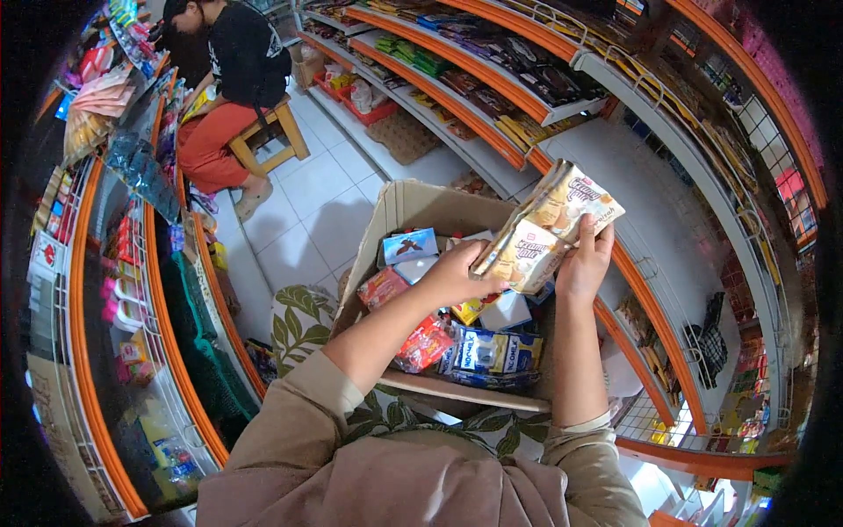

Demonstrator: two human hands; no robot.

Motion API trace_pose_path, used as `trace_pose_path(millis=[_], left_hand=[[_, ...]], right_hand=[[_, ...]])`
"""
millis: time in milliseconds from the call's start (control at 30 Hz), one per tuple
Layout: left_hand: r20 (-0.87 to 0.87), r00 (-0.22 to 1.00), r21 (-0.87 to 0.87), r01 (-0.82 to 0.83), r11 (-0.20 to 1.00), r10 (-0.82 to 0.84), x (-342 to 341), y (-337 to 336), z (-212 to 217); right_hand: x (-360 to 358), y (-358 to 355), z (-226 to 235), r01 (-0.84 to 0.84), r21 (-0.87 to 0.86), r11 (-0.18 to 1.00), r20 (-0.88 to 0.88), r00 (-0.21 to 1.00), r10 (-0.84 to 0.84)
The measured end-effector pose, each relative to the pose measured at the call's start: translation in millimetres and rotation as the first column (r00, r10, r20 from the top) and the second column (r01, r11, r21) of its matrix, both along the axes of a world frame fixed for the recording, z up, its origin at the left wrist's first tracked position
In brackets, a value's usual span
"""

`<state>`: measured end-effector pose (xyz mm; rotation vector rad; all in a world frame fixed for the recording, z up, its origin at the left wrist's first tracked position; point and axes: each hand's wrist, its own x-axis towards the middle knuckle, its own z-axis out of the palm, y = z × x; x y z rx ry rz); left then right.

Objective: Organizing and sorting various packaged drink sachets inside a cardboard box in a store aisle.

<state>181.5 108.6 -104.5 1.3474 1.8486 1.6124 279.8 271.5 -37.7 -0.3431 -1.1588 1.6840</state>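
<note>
Between both hands I hold a stack of cream-and-brown coffee sachets [537, 250], joined in strips, tilted above a cardboard box. My left hand [458, 279] grips the stack's left edge, its fingertips hidden behind it. Closed round the right side is my right hand [583, 265], thumb on the front. The open cardboard box [395, 204] stands in front of me. Inside lie blue-and-white sachets [488, 350], a red packet [424, 342], a blue box with a bird picture [410, 247] and a yellow packet [472, 307], partly under my arms.
Orange-edged shelves [492, 92] full of sachets rise ahead and to the right. More shelves [83, 325] with packets line the left side. Beyond the box, on the white tiled floor [303, 206], a person [241, 70] in black sits on a wooden stool [279, 140].
</note>
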Motion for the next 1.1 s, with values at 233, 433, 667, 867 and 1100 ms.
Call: trace_pose_path(millis=[233,433,667,867,1100], left_hand=[[0.125,0.991,-0.091,-0.031,0.995,0.042,-2.3,0.9,3.8],[0.16,0.987,0.068,0.016,0.998,-0.027,-9.5,2.5,-6.0],[-0.003,0.985,0.11,-0.171,0.979,0.172,-0.1,-2.3,19.7],[0.493,0.765,-0.122,-0.411,0.903,0.414,-28.0,-8.2,10.0],[0.916,0.393,-0.153,0.156,0.976,0.081,-5.6,-3.4,12.7]], right_hand=[[-2.9,4.8,-7.2,0.075,0.198,0.977,0.163,0.981,-0.108],[-0.5,5.5,-15.9,-0.359,-0.313,0.879,0.178,0.887,0.426],[-1.6,3.8,-11.7,-0.217,-0.197,0.956,0.07,0.969,0.235],[6.4,9.5,-1.0,-0.038,-0.213,0.976,-0.075,0.997,0.022],[9.8,-0.2,8.0,-0.368,-0.392,0.843,-0.301,0.917,0.26]])
